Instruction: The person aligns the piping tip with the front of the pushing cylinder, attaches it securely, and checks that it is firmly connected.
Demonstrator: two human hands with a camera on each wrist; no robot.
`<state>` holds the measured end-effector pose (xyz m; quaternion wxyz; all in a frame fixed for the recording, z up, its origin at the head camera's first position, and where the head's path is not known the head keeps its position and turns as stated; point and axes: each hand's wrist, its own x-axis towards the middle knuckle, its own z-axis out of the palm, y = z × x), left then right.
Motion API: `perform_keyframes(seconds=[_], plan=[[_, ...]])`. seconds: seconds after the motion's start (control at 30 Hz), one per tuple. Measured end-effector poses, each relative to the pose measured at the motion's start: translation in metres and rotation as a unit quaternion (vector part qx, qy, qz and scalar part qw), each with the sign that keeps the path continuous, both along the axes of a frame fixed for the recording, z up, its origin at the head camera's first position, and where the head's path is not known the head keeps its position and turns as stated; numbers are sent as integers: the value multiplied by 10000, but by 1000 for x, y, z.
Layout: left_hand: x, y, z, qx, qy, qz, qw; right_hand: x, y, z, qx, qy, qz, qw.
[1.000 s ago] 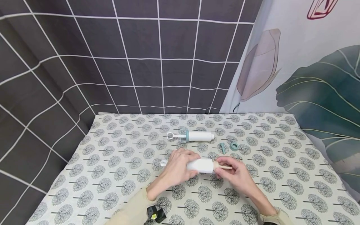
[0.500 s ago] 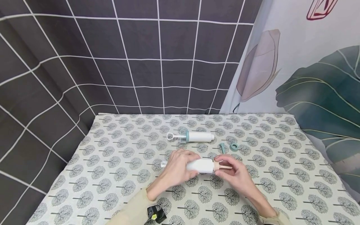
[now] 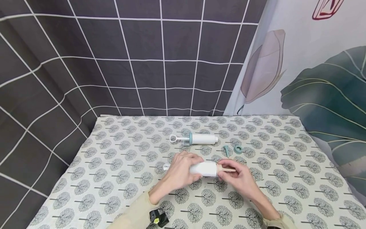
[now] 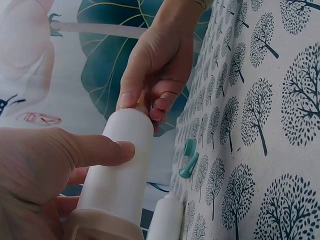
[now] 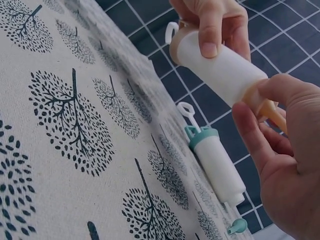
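Observation:
A white piping syringe (image 3: 207,169) with a peach collar and a tapered peach nozzle (image 3: 230,170) lies sideways between the hands, above the patterned cloth. My left hand (image 3: 182,168) grips its barrel, and the thumb lies along the white side in the left wrist view. At the other end my right hand (image 3: 240,176) pinches the peach collar (image 5: 254,96) with thumb and fingers around the nozzle base. A white loop handle (image 5: 171,33) sticks out past the left hand. Part of the barrel is hidden behind the left hand.
Behind the hands lies a second white syringe (image 3: 203,139) with a teal collar and a loop handle. Right of it are a small teal nozzle (image 3: 226,150) and a teal ring (image 3: 238,149). A dark grid curtain (image 3: 145,73) hangs along the table's back edge.
The right hand's fingers shift slightly around the collar and nozzle, spreading and closing again. The left hand and the syringe barrel stay in place.

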<state>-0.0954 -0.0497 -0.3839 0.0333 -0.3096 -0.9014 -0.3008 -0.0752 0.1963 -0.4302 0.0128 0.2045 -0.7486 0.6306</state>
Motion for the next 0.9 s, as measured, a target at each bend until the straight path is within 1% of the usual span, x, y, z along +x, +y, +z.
perform_keyframes(seconds=[0.2, 0.37, 0.5, 0.67, 0.77, 0.9], plan=[[1, 1, 0, -47, 41, 0, 10000, 1, 0, 2, 105, -374, -100, 9992], [1, 1, 0, -61, -103, 8, 9999, 1, 0, 3, 257, -593, -94, 9979], [1, 1, 1, -86, -202, 12, 9998, 1, 0, 3, 310, -540, 49, 9980], [0, 1, 2, -59, -239, 74, 9997, 1, 1, 4, -16, -464, 229, 9987], [-1, 1, 2, -60, -237, 97, 9997, 2, 1, 4, -138, -566, 234, 9980], [0, 0, 2, -92, -194, 82, 9997, 1, 1, 3, -143, -515, 211, 9983]])
